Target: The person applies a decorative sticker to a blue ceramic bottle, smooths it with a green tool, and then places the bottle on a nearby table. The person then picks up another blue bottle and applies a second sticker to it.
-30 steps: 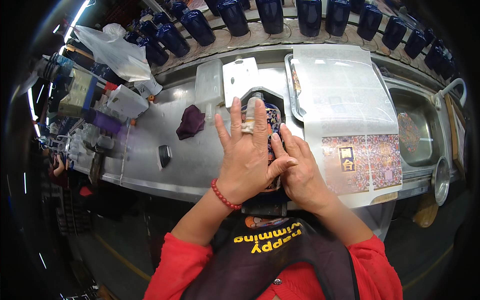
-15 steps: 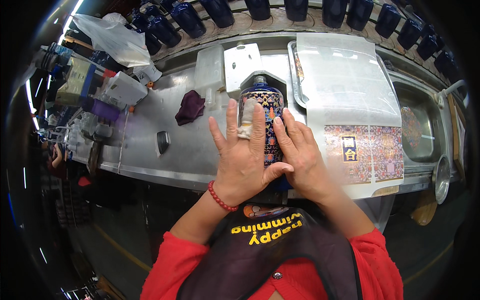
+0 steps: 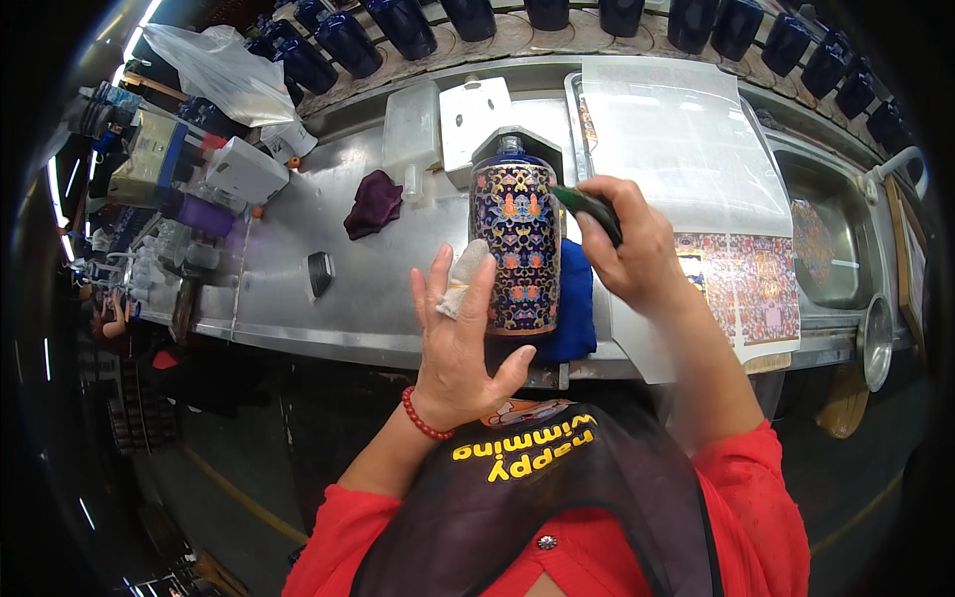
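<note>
A dark blue bottle point(image 3: 515, 239) lies on the bench, neck away from me, covered by a colourful floral pattern. Along its lower left side rests my left hand point(image 3: 453, 348), fingers stretched and apart, one finger wrapped in pale cloth. My right hand point(image 3: 637, 254) is closed around a dark green tool point(image 3: 594, 211), perhaps a scraper. The tool's tip is at the bottle's upper right edge, though contact is hard to tell. A blue cloth point(image 3: 577, 308) shows beside and partly under the bottle.
Printed sheets point(image 3: 761, 289) and translucent paper point(image 3: 667, 139) lie to the right, before a metal sink point(image 3: 831, 269). A white box point(image 3: 473, 114) stands behind the bottle. Left are a purple cloth point(image 3: 374, 205) and a small black piece point(image 3: 318, 275). Blue bottles point(image 3: 398, 28) line the far conveyor.
My right hand has left the bottle's surface and now holds the dark green tool at its right edge. My left hand has shifted left and down, uncovering the patterned front.
</note>
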The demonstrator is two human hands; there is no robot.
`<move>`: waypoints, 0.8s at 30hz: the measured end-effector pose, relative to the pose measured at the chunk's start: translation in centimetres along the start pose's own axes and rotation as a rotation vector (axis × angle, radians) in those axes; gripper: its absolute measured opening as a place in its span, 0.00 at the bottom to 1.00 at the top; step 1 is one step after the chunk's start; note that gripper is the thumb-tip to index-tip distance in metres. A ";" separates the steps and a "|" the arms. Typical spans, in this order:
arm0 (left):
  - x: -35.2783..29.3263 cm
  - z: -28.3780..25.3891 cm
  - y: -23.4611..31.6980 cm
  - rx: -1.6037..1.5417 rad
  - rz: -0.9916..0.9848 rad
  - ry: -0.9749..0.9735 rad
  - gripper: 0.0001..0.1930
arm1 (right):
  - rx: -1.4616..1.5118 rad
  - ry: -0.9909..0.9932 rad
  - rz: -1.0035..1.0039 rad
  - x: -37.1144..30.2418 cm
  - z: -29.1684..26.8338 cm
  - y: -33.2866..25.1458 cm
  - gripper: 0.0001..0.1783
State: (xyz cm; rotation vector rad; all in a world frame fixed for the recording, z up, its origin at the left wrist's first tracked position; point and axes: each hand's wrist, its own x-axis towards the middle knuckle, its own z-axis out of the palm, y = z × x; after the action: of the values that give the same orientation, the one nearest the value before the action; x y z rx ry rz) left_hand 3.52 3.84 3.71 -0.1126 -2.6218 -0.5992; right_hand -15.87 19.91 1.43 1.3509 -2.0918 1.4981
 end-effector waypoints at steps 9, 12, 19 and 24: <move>0.4 1.2 -0.4 0.174 -0.035 0.024 0.56 | 0.222 -0.466 -0.345 2.9 -1.9 -3.5 0.12; 0.1 1.4 -1.2 0.199 -0.048 0.012 0.57 | 0.319 -0.193 0.103 4.6 -1.0 -2.6 0.13; -1.1 2.7 -3.0 0.090 -0.063 0.039 0.58 | 0.285 -0.401 -0.360 0.8 -0.8 -4.2 0.13; -1.5 2.9 -3.4 0.082 -0.065 0.017 0.57 | -0.036 -0.068 -0.324 0.7 -0.3 -3.5 0.15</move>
State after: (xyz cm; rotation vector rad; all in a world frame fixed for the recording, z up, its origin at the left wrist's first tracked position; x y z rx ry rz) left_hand 3.08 2.01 -0.59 0.0027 -2.6379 -0.5110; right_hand -13.62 19.61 4.24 1.6528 -1.8157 1.2914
